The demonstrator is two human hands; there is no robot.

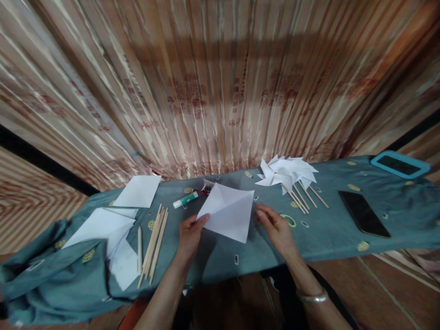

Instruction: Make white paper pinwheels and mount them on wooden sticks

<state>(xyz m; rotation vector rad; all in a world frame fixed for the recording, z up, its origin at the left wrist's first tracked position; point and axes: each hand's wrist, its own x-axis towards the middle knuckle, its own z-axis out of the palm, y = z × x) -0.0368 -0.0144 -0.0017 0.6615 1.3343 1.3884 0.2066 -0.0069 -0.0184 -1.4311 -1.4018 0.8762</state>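
Your creased white sheet (228,215), over the middle of the table (326,245) between its near and far edges, should handle light, limp and easily crumpled, so corners or edges suit best. Your left hand (192,230) pinches its left corner, the sheet spreading rightward from your thumb; your right hand (275,225) is just beside its right edge, whether grasping anything I cannot tell

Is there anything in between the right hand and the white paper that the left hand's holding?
Nothing that I can see: just a small gap over the tablecloth shows between the right hand and the white paper in the left hand.
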